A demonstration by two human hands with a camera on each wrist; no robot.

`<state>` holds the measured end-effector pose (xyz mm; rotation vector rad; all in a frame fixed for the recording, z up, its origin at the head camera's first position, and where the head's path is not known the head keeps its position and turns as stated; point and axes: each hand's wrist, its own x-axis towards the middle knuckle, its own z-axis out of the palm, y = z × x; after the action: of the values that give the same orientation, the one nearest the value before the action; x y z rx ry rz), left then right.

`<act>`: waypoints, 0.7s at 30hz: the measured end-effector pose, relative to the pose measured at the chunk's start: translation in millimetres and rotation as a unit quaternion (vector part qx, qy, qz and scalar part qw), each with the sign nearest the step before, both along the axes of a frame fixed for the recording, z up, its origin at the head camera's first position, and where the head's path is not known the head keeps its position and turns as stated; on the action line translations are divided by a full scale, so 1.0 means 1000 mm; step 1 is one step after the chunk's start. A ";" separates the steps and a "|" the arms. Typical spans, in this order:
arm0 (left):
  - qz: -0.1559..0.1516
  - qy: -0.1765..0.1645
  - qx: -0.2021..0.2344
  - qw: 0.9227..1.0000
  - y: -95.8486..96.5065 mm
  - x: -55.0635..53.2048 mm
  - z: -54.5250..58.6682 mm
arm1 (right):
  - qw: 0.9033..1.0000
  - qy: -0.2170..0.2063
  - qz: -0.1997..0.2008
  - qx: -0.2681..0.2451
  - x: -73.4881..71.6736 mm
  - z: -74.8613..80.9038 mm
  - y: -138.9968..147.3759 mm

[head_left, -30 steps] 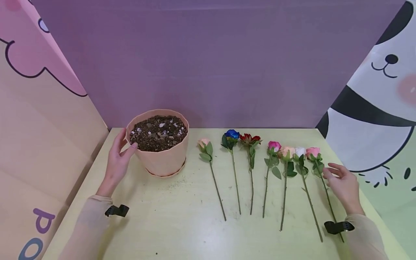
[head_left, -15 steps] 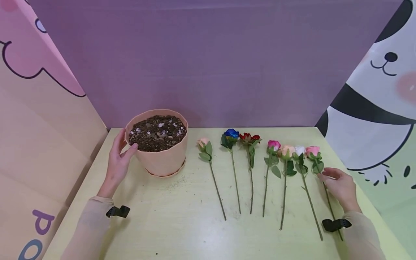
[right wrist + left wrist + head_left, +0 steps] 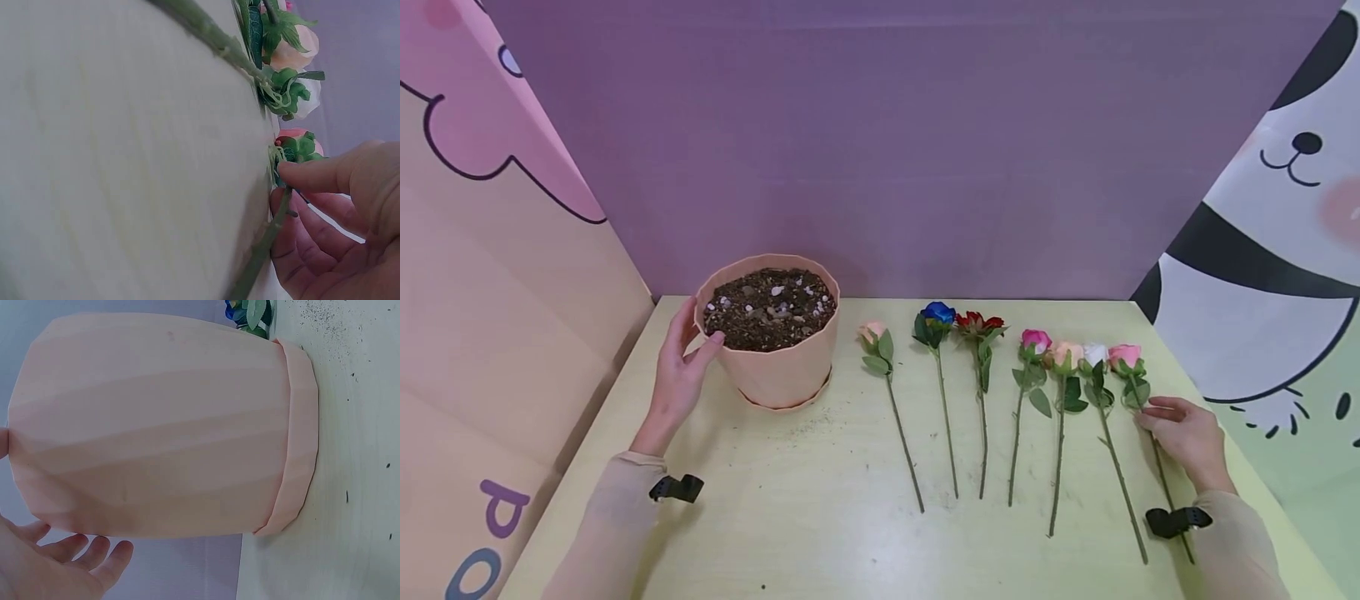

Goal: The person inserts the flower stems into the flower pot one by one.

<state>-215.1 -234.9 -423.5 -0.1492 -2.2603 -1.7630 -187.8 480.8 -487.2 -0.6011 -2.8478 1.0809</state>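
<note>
A pale pink flowerpot (image 3: 782,375) full of dark soil (image 3: 760,317) stands at the table's back left. My left hand (image 3: 676,375) holds its side, thumb at the rim; in the left wrist view the fingertips (image 3: 119,553) lie along the pot's wall. At the far right of a row of artificial roses, my right hand (image 3: 1187,437) pinches the stem of a pink rose (image 3: 1125,358) just below its leaves. The right wrist view shows the thumb (image 3: 319,175) and fingers at that green stem (image 3: 259,256), which lies close over the table.
Left of the pink rose lie a white rose (image 3: 1095,353), a peach rose (image 3: 1065,354), a magenta rose (image 3: 1035,340), a red flower (image 3: 979,325), a blue rose (image 3: 938,314) and a pale peach rosebud (image 3: 872,332). A purple backdrop (image 3: 887,150) rises behind the table (image 3: 850,558).
My right hand has moved slightly left and down onto the pink rose's stem, and its fingers have closed together there. The left hand stays at the flowerpot.
</note>
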 end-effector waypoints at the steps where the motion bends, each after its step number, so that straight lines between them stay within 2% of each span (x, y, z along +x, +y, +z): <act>1: -0.001 0.000 0.000 1.000 0.000 0.000 0.000 | 1.000 -0.001 -0.001 -0.001 0.000 -0.001 0.001; 11: 0.000 0.003 -0.002 1.000 0.001 0.000 -0.002 | 1.000 0.012 -0.007 -0.019 -0.001 -0.006 0.005; 21: 0.001 0.005 -0.006 1.000 0.001 0.000 -0.002 | 0.998 0.055 -0.001 -0.040 -0.002 0.012 -0.005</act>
<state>-215.1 -234.1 -425.3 -0.1570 -2.2646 -1.7438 -190.3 475.9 -475.1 -0.5320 -2.7205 1.1937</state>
